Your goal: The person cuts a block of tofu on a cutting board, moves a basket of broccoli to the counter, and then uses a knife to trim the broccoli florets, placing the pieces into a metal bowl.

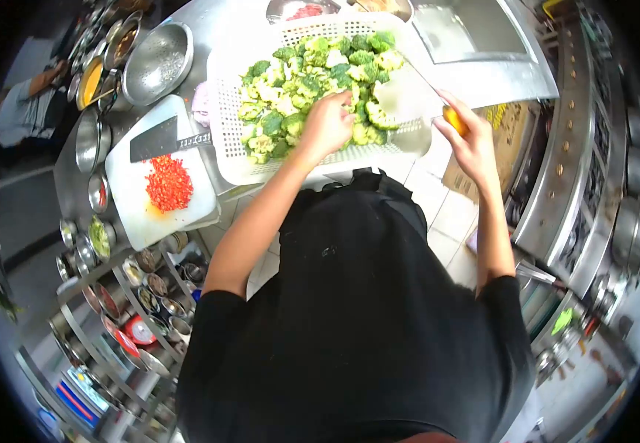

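A white perforated plastic basket holds a heap of cut broccoli. My left hand reaches over the basket's near side, its fingers curled around a broccoli floret that they mostly hide. To the right of the basket, my right hand is closed on the yellow-orange handle of a knife. Its thin blade points up and left over the basket's right part, where the plastic shows. A large pale broccoli piece lies near the right end of the heap.
Left of the basket, a cleaver and chopped red peppers lie on a white cutting board. A metal colander stands behind. A sink is at back right, a stove farther right. Another person stands at far left.
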